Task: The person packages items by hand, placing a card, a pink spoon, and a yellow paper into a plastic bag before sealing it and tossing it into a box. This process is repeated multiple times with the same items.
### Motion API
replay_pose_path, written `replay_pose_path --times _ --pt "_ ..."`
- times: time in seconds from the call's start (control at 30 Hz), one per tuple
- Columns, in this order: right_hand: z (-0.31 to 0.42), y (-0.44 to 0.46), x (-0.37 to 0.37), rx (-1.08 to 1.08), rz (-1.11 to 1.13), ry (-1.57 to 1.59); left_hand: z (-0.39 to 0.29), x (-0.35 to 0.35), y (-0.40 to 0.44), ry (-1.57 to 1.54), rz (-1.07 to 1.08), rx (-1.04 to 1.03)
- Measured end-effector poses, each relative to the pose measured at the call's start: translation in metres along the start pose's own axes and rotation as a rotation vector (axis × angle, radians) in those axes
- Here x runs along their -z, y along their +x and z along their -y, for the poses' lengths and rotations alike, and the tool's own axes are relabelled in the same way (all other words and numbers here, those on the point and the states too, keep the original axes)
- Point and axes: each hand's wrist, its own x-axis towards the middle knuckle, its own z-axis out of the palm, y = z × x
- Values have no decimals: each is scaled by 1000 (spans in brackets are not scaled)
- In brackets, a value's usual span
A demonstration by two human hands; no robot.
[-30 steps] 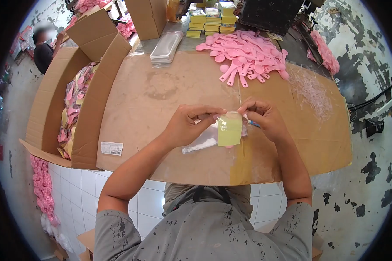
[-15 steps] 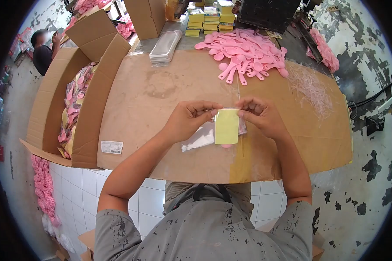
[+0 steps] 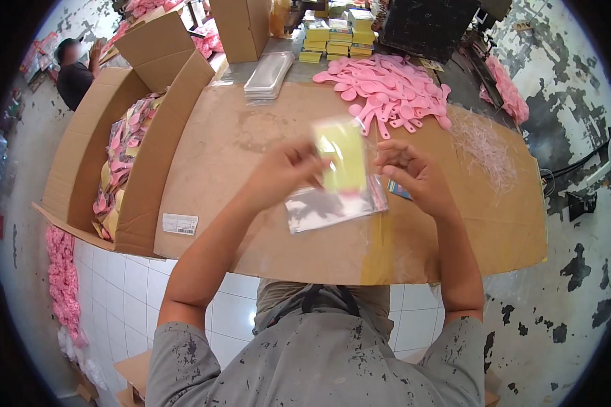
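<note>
Left hand (image 3: 282,173): pinches packet (image 3: 344,154) by its side; a light, level grip should suit.
Right hand (image 3: 417,178): loosely spread, apparently bare, near packet.

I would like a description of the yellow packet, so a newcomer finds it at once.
Start at the large, flat cardboard worktop. Over its middle, held in the left hand, is the yellow packet, a small rectangle. Its glossy yellow-green face sets it apart from the clear plastic just below and the pink spoons beyond.

One held packet (image 3: 347,157), one spoon pile (image 3: 395,91)
</note>
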Motion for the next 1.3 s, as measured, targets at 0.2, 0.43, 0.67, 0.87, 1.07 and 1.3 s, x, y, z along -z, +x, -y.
replay_pose_path --times 0.2,0.43,0.67,0.87,1.07,1.3 --pt "4 -9 38 -129 -126 -363 -8 66 6 -672 -844 -669" --pt "-2 -23 69 -85 -39 -959 39 -12 14 433 -309 -315" --pt "-6 -23 73 -218 -28 -825 50 -39 14 715 -175 -389" --pt "3 -19 70 -335 -67 -673 43 -38 12 505 -221 -219" --pt "4 -21 69 -107 -158 -774 40 -38 11 583 -218 -300" --pt "12 -14 6 -90 -151 -431 47 -39 15 299 -186 -407"
